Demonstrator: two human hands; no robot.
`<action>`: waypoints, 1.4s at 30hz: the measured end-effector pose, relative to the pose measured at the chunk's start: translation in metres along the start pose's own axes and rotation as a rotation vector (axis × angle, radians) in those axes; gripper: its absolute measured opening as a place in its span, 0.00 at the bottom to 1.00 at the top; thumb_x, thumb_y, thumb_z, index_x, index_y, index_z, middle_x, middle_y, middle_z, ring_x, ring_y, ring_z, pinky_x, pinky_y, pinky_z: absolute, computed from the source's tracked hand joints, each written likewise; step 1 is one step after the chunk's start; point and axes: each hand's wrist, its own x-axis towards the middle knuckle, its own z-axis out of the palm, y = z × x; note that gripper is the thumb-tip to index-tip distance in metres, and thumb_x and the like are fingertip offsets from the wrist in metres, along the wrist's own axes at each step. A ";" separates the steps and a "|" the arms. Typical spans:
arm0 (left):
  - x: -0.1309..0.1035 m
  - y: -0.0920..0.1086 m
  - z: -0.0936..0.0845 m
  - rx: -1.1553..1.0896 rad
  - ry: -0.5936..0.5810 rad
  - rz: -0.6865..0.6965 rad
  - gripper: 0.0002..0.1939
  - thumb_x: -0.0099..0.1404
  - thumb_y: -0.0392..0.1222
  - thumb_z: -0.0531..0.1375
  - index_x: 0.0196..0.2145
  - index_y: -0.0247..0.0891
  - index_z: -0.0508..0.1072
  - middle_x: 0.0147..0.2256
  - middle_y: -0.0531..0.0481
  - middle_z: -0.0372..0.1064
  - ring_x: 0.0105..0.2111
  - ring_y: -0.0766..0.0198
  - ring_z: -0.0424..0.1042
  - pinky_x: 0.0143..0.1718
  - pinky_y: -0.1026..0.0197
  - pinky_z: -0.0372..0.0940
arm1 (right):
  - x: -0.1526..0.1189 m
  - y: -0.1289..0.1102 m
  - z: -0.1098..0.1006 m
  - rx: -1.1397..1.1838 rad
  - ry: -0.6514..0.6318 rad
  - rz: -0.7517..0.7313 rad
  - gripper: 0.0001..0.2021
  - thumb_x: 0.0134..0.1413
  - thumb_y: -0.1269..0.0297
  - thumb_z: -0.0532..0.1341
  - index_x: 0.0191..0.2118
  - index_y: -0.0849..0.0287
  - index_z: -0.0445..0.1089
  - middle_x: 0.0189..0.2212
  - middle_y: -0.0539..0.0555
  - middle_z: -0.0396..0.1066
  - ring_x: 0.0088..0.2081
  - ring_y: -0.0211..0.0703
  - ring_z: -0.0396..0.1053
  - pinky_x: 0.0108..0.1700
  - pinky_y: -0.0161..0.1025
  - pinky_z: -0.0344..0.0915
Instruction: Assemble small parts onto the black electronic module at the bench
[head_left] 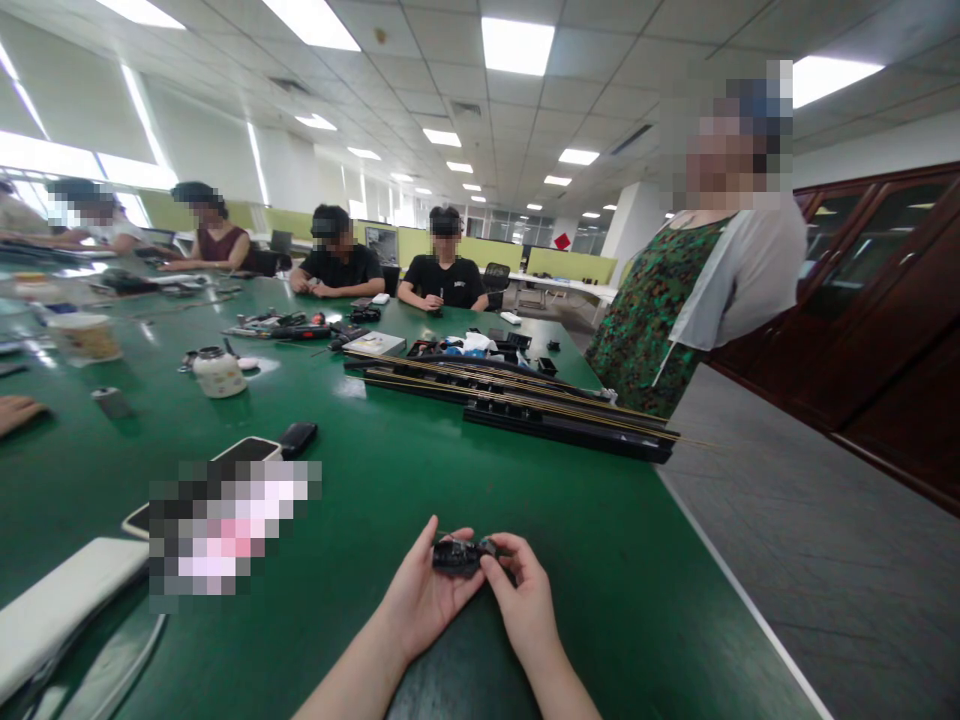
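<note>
A small black plastic part (pixel 453 556), with fine detail on its upper side, lies across the fingers of my left hand (pixel 421 598). That palm is turned up, the thumb standing at the part's left end. My right hand (pixel 525 592) pinches the right end of the same part between thumb and fingers. Whether a separate small piece sits in that pinch is hidden by the fingertips. Both hands are just above the green table (pixel 360 650), near its front edge.
Long black rails with thin brass-coloured rods (pixel 525 405) lie ahead. To the left are a phone (pixel 247 455), a white box-like object (pixel 71 610), a black case (pixel 298 438) and a jar (pixel 219 372). People sit across the table; a person (pixel 660 290) stands at right.
</note>
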 end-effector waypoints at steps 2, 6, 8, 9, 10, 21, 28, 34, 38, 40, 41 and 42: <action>0.000 0.000 0.000 -0.001 0.002 -0.001 0.16 0.57 0.48 0.56 0.34 0.30 0.68 0.33 0.40 0.71 0.33 0.60 0.72 0.41 0.57 0.65 | 0.001 0.001 0.000 0.065 0.027 0.013 0.11 0.43 0.63 0.62 0.36 0.58 0.69 0.34 0.54 0.72 0.37 0.45 0.69 0.41 0.41 0.65; -0.001 0.000 0.001 0.002 0.010 -0.007 0.16 0.58 0.48 0.55 0.35 0.30 0.68 0.34 0.38 0.72 0.35 0.59 0.72 0.40 0.58 0.65 | 0.002 0.001 0.001 0.178 0.057 0.020 0.11 0.44 0.61 0.62 0.36 0.59 0.67 0.33 0.55 0.72 0.35 0.44 0.71 0.39 0.41 0.68; -0.001 0.000 0.001 0.009 0.006 -0.013 0.16 0.58 0.48 0.55 0.35 0.30 0.67 0.34 0.38 0.72 0.36 0.58 0.72 0.40 0.58 0.66 | 0.003 0.000 0.000 0.202 0.075 0.020 0.12 0.44 0.61 0.62 0.36 0.59 0.67 0.32 0.55 0.72 0.35 0.44 0.71 0.38 0.40 0.68; -0.002 0.000 0.001 0.012 0.003 -0.016 0.16 0.57 0.48 0.55 0.36 0.30 0.67 0.35 0.37 0.71 0.37 0.57 0.72 0.40 0.58 0.66 | 0.003 0.000 0.000 0.208 0.083 0.021 0.12 0.44 0.61 0.62 0.36 0.59 0.67 0.32 0.55 0.72 0.35 0.44 0.71 0.38 0.40 0.68; -0.002 0.000 0.002 0.016 0.001 -0.018 0.16 0.57 0.48 0.55 0.36 0.30 0.67 0.35 0.37 0.71 0.37 0.56 0.72 0.40 0.58 0.65 | 0.003 -0.001 0.000 0.215 0.089 0.025 0.12 0.44 0.61 0.62 0.36 0.59 0.66 0.32 0.55 0.72 0.36 0.44 0.71 0.37 0.39 0.68; 0.000 0.000 -0.001 0.025 0.001 -0.021 0.18 0.55 0.49 0.56 0.37 0.30 0.66 0.37 0.35 0.70 0.37 0.53 0.72 0.38 0.58 0.66 | 0.005 -0.001 -0.002 0.288 0.140 0.131 0.18 0.42 0.58 0.63 0.39 0.59 0.64 0.35 0.56 0.73 0.40 0.45 0.70 0.42 0.42 0.66; 0.001 0.001 -0.004 0.022 -0.003 -0.038 0.19 0.55 0.50 0.56 0.38 0.31 0.66 0.37 0.36 0.70 0.37 0.53 0.72 0.36 0.57 0.66 | 0.006 0.004 -0.004 0.312 0.191 0.172 0.18 0.43 0.56 0.62 0.39 0.60 0.64 0.35 0.56 0.73 0.40 0.46 0.70 0.42 0.42 0.65; -0.001 0.002 -0.002 0.017 0.002 -0.040 0.17 0.57 0.50 0.54 0.37 0.31 0.66 0.35 0.37 0.71 0.35 0.55 0.72 0.35 0.58 0.67 | 0.006 0.005 -0.005 0.340 0.187 0.183 0.17 0.44 0.56 0.62 0.40 0.59 0.64 0.36 0.56 0.73 0.40 0.47 0.70 0.41 0.42 0.66; 0.000 0.002 -0.003 0.012 0.012 -0.024 0.18 0.57 0.49 0.54 0.37 0.31 0.66 0.36 0.36 0.71 0.37 0.53 0.72 0.36 0.58 0.67 | 0.006 0.003 -0.005 0.352 0.193 0.196 0.17 0.43 0.56 0.62 0.39 0.59 0.65 0.35 0.56 0.73 0.40 0.47 0.71 0.40 0.42 0.66; 0.000 0.002 -0.003 0.015 0.011 -0.023 0.18 0.57 0.49 0.54 0.38 0.31 0.66 0.36 0.36 0.71 0.38 0.53 0.72 0.36 0.57 0.67 | 0.006 0.002 -0.005 0.353 0.201 0.206 0.18 0.43 0.55 0.62 0.39 0.59 0.65 0.35 0.56 0.73 0.40 0.48 0.71 0.39 0.42 0.66; 0.000 0.002 -0.003 0.017 0.010 -0.020 0.18 0.57 0.49 0.54 0.38 0.31 0.66 0.36 0.36 0.71 0.38 0.53 0.72 0.36 0.57 0.67 | 0.006 0.003 -0.005 0.355 0.204 0.211 0.18 0.43 0.55 0.62 0.40 0.59 0.65 0.35 0.56 0.73 0.40 0.48 0.71 0.39 0.42 0.65; 0.000 0.002 -0.003 0.018 0.009 -0.018 0.18 0.57 0.49 0.55 0.38 0.30 0.66 0.36 0.36 0.70 0.38 0.53 0.72 0.37 0.57 0.67 | 0.006 0.003 -0.005 0.357 0.206 0.216 0.18 0.43 0.55 0.62 0.40 0.59 0.65 0.35 0.56 0.73 0.40 0.48 0.71 0.39 0.41 0.65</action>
